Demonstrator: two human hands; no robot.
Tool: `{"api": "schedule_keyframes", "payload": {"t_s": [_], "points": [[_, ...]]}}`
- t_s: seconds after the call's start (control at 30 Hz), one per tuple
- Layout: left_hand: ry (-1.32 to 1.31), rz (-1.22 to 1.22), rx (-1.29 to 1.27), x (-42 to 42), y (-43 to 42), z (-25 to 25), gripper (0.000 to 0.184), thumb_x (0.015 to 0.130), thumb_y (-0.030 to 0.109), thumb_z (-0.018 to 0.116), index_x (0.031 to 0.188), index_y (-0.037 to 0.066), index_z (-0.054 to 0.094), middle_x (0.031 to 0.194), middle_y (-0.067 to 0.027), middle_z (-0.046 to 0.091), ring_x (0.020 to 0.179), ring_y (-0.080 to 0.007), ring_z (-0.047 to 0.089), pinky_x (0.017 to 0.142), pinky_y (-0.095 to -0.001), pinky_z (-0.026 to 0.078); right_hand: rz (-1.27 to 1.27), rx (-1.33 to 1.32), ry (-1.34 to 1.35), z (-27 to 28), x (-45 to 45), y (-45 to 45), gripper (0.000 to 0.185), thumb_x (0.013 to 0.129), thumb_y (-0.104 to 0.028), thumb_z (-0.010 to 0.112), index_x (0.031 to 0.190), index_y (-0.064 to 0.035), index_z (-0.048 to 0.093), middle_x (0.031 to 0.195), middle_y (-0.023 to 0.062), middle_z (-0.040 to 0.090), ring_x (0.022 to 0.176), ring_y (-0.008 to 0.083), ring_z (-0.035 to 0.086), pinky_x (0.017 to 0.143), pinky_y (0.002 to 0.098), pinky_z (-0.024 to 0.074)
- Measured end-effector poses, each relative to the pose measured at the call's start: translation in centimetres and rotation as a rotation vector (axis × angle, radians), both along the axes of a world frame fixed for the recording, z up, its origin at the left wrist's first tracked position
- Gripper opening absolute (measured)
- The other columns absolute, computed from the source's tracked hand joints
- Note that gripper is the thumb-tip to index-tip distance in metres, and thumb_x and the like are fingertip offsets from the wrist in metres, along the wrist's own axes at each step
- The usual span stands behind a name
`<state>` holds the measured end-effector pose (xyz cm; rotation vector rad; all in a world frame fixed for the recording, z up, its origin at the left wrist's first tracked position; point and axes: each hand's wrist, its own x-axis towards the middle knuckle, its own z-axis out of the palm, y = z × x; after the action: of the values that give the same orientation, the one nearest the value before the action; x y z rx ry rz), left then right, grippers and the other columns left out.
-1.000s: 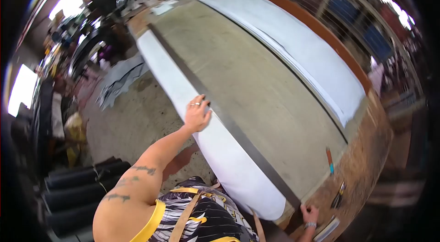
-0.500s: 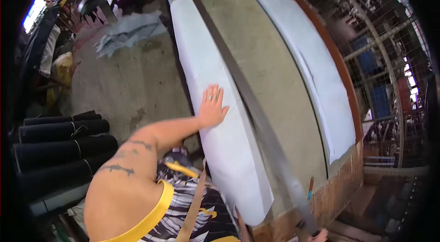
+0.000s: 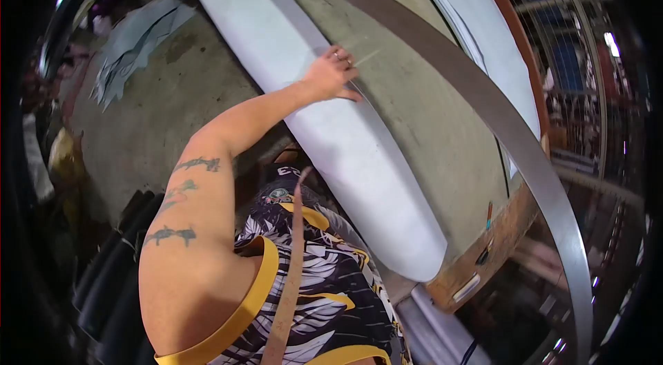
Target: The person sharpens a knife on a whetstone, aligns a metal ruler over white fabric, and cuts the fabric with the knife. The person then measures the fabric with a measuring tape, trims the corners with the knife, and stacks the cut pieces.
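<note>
My left hand (image 3: pixel 333 77) lies at the far long edge of the white sheet (image 3: pixel 373 171), its fingers curled over that edge and the thumb angled out. The sheet runs lengthwise along the near side of the worktable (image 3: pixel 428 113). Thin pale streaks show on the table just beyond my fingertips. A long flat metal straightedge (image 3: pixel 494 106) arcs above the table, from the top of the view to the lower right. My right hand is out of view.
A second white sheet (image 3: pixel 483 33) lies along the table's far side. A pen-like tool (image 3: pixel 489 215) and a small dark tool (image 3: pixel 483 255) rest by the wooden end. Black rolls (image 3: pixel 114 275) stand at lower left; grey scraps (image 3: pixel 138 40) lie on the floor. Wire mesh rises at right.
The straightedge has come up off the table and swung right, bending. My left hand has gone from flat on the sheet to curled at its edge. My right hand has left the view.
</note>
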<state>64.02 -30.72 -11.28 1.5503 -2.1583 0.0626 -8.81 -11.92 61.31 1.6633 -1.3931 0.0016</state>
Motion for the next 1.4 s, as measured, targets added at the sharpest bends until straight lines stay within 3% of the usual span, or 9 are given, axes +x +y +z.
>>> {"api": "schedule_keyframes", "payload": {"t_s": [0.13,0.33,0.4,0.43,0.57,0.87,1.07,1.13,1.4], "points": [[-0.046,0.063,0.724,-3.1,-2.6,4.8,0.067,0.080,0.069,0.063,0.103,0.007,0.071,0.113,-0.0110,0.065,0.119,-0.0310,0.051,0.109,-0.0395,0.037,-0.124,0.046,0.010,4.1,5.2,2.4,0.025,0.080,0.000,0.072,0.104,-0.0006,0.071,0.102,0.0148,0.070,0.094,0.0309,0.066,0.089,0.0391,0.0525],[0.300,-0.184,0.115,-8.4,-10.7,-1.6,0.063,0.082,0.066,0.063,0.101,0.007,0.071,0.092,-0.0139,0.069,0.100,-0.0335,0.061,0.090,-0.0402,0.046,-0.156,0.046,-0.570,9.5,-8.5,7.5,0.026,0.089,0.003,0.062,0.114,-0.0002,0.069,0.111,0.0126,0.069,0.096,0.0246,0.066,0.090,0.0370,0.0536],[0.412,-0.253,0.133,-10.1,-14.4,-1.5,0.065,0.079,0.068,0.065,0.097,0.006,0.072,0.085,-0.0141,0.070,0.092,-0.0339,0.063,0.085,-0.0414,0.048,-0.386,0.204,-0.471,11.2,-8.8,7.1,0.048,0.082,-0.026,0.072,0.125,-0.0078,0.059,0.121,0.0133,0.060,0.107,0.0246,0.058,0.082,0.0378,0.0541],[0.219,-0.193,0.190,-9.9,-15.5,-0.1,0.067,0.078,0.069,0.066,0.096,0.006,0.072,0.085,-0.0143,0.070,0.092,-0.0342,0.063,0.085,-0.0418,0.048,-0.510,0.280,-0.363,12.8,-8.9,8.2,0.062,0.089,-0.022,0.061,0.147,-0.0145,0.041,0.146,0.0123,0.043,0.133,0.0302,0.044,0.099,0.0430,0.0487],[0.007,-0.100,0.197,-9.5,-21.6,0.6,0.074,0.072,0.076,0.065,0.095,0.006,0.074,0.089,-0.0153,0.072,0.094,-0.0343,0.064,0.087,-0.0430,0.049,-0.485,0.188,-0.718,11.4,-5.8,7.6,0.062,0.092,-0.019,0.062,0.147,-0.0004,0.040,0.148,0.0107,0.046,0.135,0.0259,0.044,0.114,0.0379,0.0337],[-0.160,0.042,-0.152,-7.4,-27.0,2.3,0.063,0.083,0.065,0.064,0.107,0.006,0.069,0.117,-0.0175,0.066,0.113,-0.0340,0.059,0.100,-0.0452,0.042,-0.420,0.116,-0.109,5.0,3.1,2.1,0.044,0.080,-0.004,0.065,0.123,-0.0009,0.057,0.120,0.0168,0.059,0.110,0.0313,0.057,0.098,0.0415,0.0444],[-0.194,-0.188,0.035,-15.3,-12.0,-1.3,0.083,0.088,0.063,0.058,0.146,0.005,0.045,0.151,-0.0275,0.037,0.147,-0.0419,0.024,0.116,-0.0596,0.019,-0.378,0.209,-0.252,1.6,-0.9,1.2,0.036,0.077,-0.003,0.069,0.113,-0.0017,0.065,0.104,0.0165,0.067,0.096,0.0321,0.064,0.089,0.0415,0.0502],[-0.181,-0.450,0.422,-19.7,-2.2,0.7,0.095,0.082,0.071,0.060,0.151,0.010,0.037,0.157,-0.0234,0.028,0.148,-0.0412,0.020,0.119,-0.0550,0.017,-1.047,0.108,-0.588,6.6,-15.2,-0.7,0.037,0.080,-0.006,0.069,0.116,-0.0031,0.063,0.102,0.0152,0.068,0.093,0.0320,0.065,0.087,0.0402,0.0513],[-0.204,-0.564,0.355,-24.8,8.0,2.2,0.093,0.082,0.078,0.050,0.154,0.022,0.034,0.163,-0.0110,0.020,0.152,-0.0360,0.005,0.121,-0.0585,0.008,-0.341,0.198,-0.283,-13.7,-13.3,1.9,0.049,0.075,0.004,0.058,0.124,-0.0007,0.058,0.116,0.0170,0.063,0.109,0.0356,0.058,0.098,0.0431,0.0440]]}}
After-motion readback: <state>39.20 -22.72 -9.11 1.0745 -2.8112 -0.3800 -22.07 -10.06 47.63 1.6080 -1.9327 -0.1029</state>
